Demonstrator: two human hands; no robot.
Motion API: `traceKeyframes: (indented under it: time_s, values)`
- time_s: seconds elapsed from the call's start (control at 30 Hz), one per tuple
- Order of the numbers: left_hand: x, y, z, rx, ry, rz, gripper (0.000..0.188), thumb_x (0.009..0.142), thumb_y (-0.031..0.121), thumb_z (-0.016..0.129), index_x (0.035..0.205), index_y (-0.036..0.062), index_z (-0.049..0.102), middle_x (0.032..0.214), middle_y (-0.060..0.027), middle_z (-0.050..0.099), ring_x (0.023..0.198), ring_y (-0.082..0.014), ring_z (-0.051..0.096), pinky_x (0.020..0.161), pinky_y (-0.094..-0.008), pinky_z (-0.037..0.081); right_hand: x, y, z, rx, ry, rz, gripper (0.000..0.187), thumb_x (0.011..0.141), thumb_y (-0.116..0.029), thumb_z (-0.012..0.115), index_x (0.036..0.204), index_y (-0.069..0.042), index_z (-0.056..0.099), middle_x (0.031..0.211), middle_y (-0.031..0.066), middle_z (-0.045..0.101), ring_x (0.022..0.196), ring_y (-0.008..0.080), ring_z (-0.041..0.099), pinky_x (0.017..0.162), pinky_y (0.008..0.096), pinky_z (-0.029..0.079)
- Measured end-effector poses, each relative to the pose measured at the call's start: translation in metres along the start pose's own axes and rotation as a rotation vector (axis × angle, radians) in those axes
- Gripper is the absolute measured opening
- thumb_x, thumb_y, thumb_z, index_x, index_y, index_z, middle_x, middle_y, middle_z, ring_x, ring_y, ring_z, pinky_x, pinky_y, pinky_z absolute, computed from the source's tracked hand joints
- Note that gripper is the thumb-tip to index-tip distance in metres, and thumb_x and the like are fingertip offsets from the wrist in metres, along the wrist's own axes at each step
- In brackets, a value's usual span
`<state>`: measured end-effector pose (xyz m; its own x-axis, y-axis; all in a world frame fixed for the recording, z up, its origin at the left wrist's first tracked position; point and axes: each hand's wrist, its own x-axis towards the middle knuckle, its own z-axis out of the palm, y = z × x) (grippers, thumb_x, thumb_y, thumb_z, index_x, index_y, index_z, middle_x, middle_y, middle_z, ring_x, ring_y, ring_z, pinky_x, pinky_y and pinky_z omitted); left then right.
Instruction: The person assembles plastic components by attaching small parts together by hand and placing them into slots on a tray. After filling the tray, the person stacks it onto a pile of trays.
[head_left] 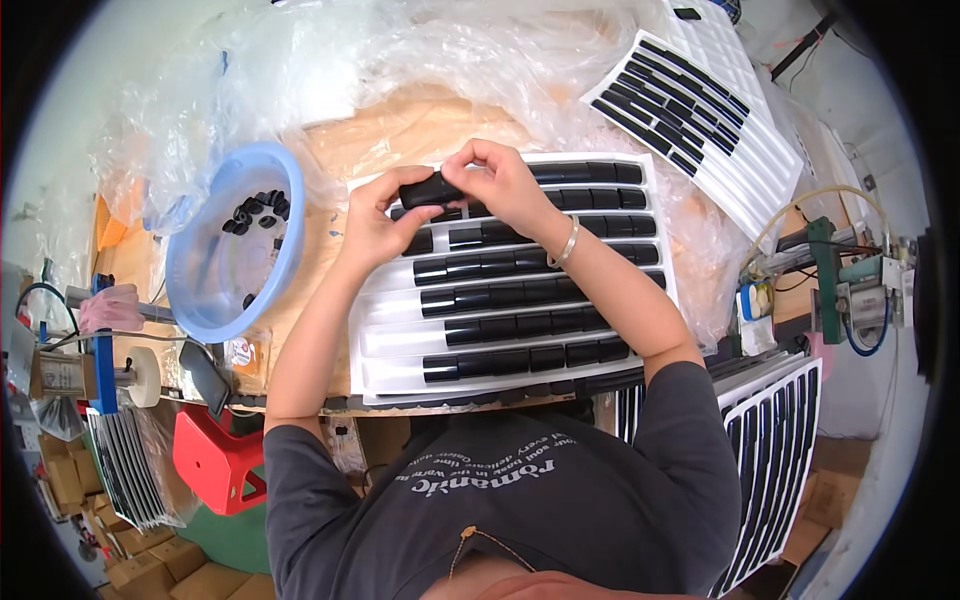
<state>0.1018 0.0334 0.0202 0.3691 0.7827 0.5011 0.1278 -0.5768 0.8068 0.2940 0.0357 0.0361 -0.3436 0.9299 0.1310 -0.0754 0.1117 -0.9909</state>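
Note:
A glossy black tube-like piece (pixel 428 190) is held between both hands above the far left part of a white ribbed tray (pixel 392 342). My left hand (pixel 378 222) pinches its left end between thumb and fingers. At the other end, my right hand (pixel 508 192) presses with thumb and bent fingers; a bangle circles that wrist. Rows of similar black pieces (pixel 530 298) lie in the tray's grooves, with white gaps at the left ends. To the left, a light blue oval basin (pixel 181 275) contains several small black parts (pixel 262 208).
Another white tray (pixel 750 190) with black pieces lies at the far right. Crumpled clear plastic sheeting (pixel 400 50) covers the table's back. Machines with clamps stand left (pixel 105 370) and right (pixel 862 295). Below are a red stool (pixel 210 460) and filled trays (pixel 770 460).

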Motion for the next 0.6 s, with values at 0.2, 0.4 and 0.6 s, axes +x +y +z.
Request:
traceKeyframes:
  time_s: [0.2,0.4,0.6]
  values:
    - [0.0,0.033,0.014,0.272,0.031,0.268,0.041,0.056,0.0,0.077,0.095,0.0047,0.065,0.084,-0.0069,0.06,0.079,-0.021,0.055,0.062,-0.0293,0.047,-0.002,-0.011,0.025,0.644,-0.101,0.267,0.058,0.095,-0.052,0.024,0.127,-0.005,0.035,0.091,0.0188,0.061,0.083,0.0268,0.063,0.07,0.0324,0.053]
    - [0.005,0.036,0.02,0.271,0.058,0.338,0.044,0.051,0.003,0.079,0.093,0.0042,0.065,0.083,-0.0089,0.059,0.077,-0.0245,0.054,0.062,-0.0309,0.045,-0.004,0.009,0.026,0.616,0.016,0.05,0.049,0.096,-0.05,0.026,0.11,-0.006,0.043,0.08,0.0197,0.06,0.07,0.0243,0.062,0.057,0.0303,0.051]
    - [-0.002,-0.019,0.009,0.431,-0.047,0.228,0.04,0.065,-0.002,0.071,0.103,0.0038,0.059,0.091,-0.0118,0.057,0.085,-0.0249,0.054,0.072,-0.0329,0.046,-0.009,0.02,-0.005,-0.045,0.208,0.35,0.045,0.096,-0.045,0.031,0.12,-0.008,0.043,0.091,0.0096,0.061,0.083,0.0154,0.06,0.066,0.0276,0.05]
